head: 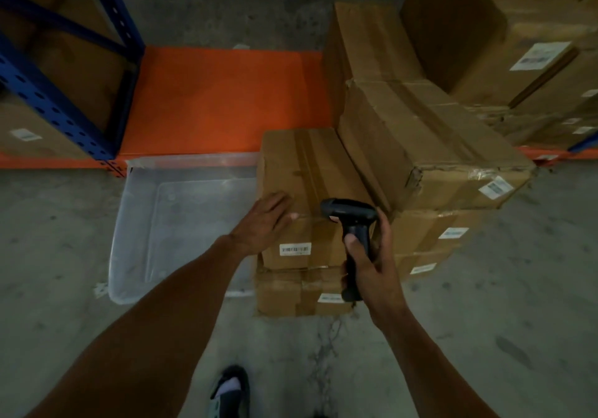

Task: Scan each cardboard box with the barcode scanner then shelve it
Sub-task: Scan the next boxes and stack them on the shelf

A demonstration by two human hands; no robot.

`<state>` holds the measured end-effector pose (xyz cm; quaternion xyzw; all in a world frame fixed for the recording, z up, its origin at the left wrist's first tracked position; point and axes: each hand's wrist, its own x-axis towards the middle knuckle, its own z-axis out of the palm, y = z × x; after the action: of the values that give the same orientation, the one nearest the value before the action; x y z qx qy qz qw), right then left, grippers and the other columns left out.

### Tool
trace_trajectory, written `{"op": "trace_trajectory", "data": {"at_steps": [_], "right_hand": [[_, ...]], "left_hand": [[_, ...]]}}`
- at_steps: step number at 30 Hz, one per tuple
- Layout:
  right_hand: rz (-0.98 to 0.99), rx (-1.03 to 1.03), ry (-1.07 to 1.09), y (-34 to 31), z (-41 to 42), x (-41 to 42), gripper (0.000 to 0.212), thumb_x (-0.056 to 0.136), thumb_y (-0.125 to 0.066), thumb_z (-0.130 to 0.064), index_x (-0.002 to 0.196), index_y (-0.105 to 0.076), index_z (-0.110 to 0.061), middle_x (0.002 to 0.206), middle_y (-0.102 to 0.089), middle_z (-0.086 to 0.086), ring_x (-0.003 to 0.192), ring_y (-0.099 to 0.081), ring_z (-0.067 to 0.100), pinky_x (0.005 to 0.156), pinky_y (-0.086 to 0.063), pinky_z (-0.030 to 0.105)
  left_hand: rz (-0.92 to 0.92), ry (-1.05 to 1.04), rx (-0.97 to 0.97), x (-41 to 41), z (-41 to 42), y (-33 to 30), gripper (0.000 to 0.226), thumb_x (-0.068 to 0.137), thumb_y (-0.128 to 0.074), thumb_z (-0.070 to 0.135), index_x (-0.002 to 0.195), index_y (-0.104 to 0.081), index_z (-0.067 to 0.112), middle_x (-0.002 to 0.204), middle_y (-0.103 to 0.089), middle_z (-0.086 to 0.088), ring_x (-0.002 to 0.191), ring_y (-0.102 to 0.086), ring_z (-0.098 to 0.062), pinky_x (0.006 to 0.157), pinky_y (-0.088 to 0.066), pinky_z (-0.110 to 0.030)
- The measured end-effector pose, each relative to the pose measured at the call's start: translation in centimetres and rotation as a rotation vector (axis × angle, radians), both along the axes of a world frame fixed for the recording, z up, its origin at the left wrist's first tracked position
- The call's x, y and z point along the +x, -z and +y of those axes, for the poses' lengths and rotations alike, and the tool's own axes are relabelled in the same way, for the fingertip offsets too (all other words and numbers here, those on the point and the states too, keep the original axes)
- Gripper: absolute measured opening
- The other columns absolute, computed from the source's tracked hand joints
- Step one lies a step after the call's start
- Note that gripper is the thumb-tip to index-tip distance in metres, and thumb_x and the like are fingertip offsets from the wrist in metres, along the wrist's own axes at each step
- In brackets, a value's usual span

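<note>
While dim light blurs much of the scene, these items can be read:

Floor: grey concrete floor [453, 336], cracked just below the grip.
Rack: blue-and-orange metal shelf rack [74, 94] up and left of the grip, cut off by the left and top edges; its orange deck [220, 100] lies bare beyond the boxes.
Far stack: large brown cardboard cartons [504, 45] up and right of the grip, cropped by the right edge, labels too blurred to read.
Near stack: dented brown taped carton [420, 145] just right of the grip, on top of lower cartons mostly hidden beneath it.
Bin: clear plastic storage tub [181, 223] on the floor left of the grip, partly hidden by the left forearm.
Task box: brown cardboard box with a white barcode label [307, 175], directly behind the grip, stacked on another carton; the barcode faces the person, its print illegible.
Left hand: left hand [268, 220] lies flat, fingers straight, on the box's top near edge.
Right hand: right hand [369, 262] clenched round the handle of the black pistol-shaped barcode scanner [351, 213]; the scanner's head points left, its window hidden.
Foot: dark sandal [231, 391], cut off at the bottom edge.
</note>
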<state>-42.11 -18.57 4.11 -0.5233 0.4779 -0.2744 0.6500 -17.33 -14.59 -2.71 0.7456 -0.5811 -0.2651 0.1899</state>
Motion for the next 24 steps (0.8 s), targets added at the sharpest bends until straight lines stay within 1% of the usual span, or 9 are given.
{"op": "trace_trajectory", "data": {"at_steps": [6,8,10,12,14,17,20,22,24], "right_hand": [[-0.014,0.078,-0.065,2.3,4.1,-1.8,0.072,0.098,-0.064,0.001,0.139,-0.04,-0.053,0.115,-0.071,0.008,0.092,-0.076,0.031,0.078,-0.063,0.053],[-0.001,0.094,-0.094,2.5,4.8,-2.0,0.076,0.095,-0.063,0.008,0.134,-0.039,-0.053,0.117,-0.066,0.013,0.088,-0.076,0.03,0.074,-0.064,0.047],[0.049,0.029,-0.099,2.6,5.2,-1.9,0.079,0.094,-0.06,0.009,0.138,-0.036,-0.052,0.128,-0.06,0.023,0.089,-0.068,0.032,0.079,-0.059,0.045],[0.081,-0.06,-0.078,2.7,5.7,-1.6,0.074,0.098,-0.061,0.0,0.151,-0.033,-0.044,0.141,-0.054,0.023,0.105,-0.055,0.033,0.092,-0.051,0.046],[0.09,-0.119,-0.036,3.1,6.3,-1.3,0.062,0.101,-0.065,-0.019,0.152,-0.037,-0.039,0.144,-0.054,0.007,0.118,-0.059,0.03,0.103,-0.053,0.042],[0.122,-0.191,-0.025,4.0,7.4,-0.7,0.048,0.1,-0.064,-0.043,0.144,-0.046,-0.04,0.137,-0.059,-0.014,0.123,-0.062,0.017,0.098,-0.058,0.041],[0.129,-0.3,-0.012,5.3,8.4,0.0,0.042,0.099,-0.065,-0.041,0.137,-0.045,-0.044,0.125,-0.051,-0.046,0.116,-0.058,-0.011,0.088,-0.056,0.016],[0.137,-0.355,0.014,5.9,8.9,0.5,0.045,0.1,-0.065,-0.032,0.131,-0.04,-0.053,0.121,-0.047,-0.054,0.11,-0.056,-0.02,0.077,-0.05,0.003],[0.168,-0.36,0.038,6.2,9.1,1.0,0.043,0.099,-0.063,-0.044,0.13,-0.037,-0.061,0.12,-0.047,-0.055,0.108,-0.055,-0.022,0.072,-0.048,0.001]], "left_hand": [[-0.008,0.043,0.135,0.4,-0.1,0.1,0.067,0.1,-0.029,0.058,0.156,-0.02,0.024,0.164,-0.013,-0.001,0.15,-0.007,-0.017,0.117,-0.001,-0.028],[-0.026,0.062,0.156,0.4,-0.3,0.0,0.068,0.099,-0.026,0.059,0.156,-0.018,0.024,0.164,-0.011,-0.001,0.15,-0.006,-0.017,0.118,-0.002,-0.03],[-0.035,0.069,0.172,0.4,-0.3,-0.1,0.068,0.098,-0.025,0.059,0.156,-0.017,0.023,0.164,-0.011,-0.002,0.15,-0.006,-0.018,0.12,-0.004,-0.032],[-0.044,0.07,0.196,0.4,-0.5,-0.2,0.067,0.099,-0.025,0.057,0.156,-0.016,0.023,0.164,-0.01,-0.002,0.15,-0.005,-0.018,0.121,-0.004,-0.033],[-0.06,0.078,0.218,0.4,-0.6,-0.3,0.065,0.101,-0.025,0.055,0.156,-0.015,0.023,0.164,-0.009,-0.003,0.15,-0.004,-0.018,0.121,-0.003,-0.034],[-0.063,0.078,0.206,0.4,-0.6,-0.3,0.063,0.103,-0.027,0.051,0.157,-0.015,0.02,0.164,-0.01,-0.004,0.15,-0.004,-0.019,0.12,-0.002,-0.031],[-0.048,0.07,0.171,0.3,-0.6,-0.2,0.062,0.103,-0.03,0.048,0.156,-0.019,0.018,0.163,-0.012,-0.005,0.15,-0.006,-0.019,0.118,-0.003,-0.028],[-0.04,0.061,0.149,0.2,-0.5,-0.1,0.062,0.103,-0.032,0.047,0.156,-0.021,0.016,0.163,-0.014,-0.006,0.15,-0.006,-0.019,0.118,-0.003,-0.027],[-0.03,0.065,0.142,0.3,-0.4,-0.1,0.062,0.103,-0.032,0.048,0.156,-0.02,0.016,0.163,-0.013,-0.005,0.15,-0.005,-0.018,0.115,-0.001,-0.024]]}}
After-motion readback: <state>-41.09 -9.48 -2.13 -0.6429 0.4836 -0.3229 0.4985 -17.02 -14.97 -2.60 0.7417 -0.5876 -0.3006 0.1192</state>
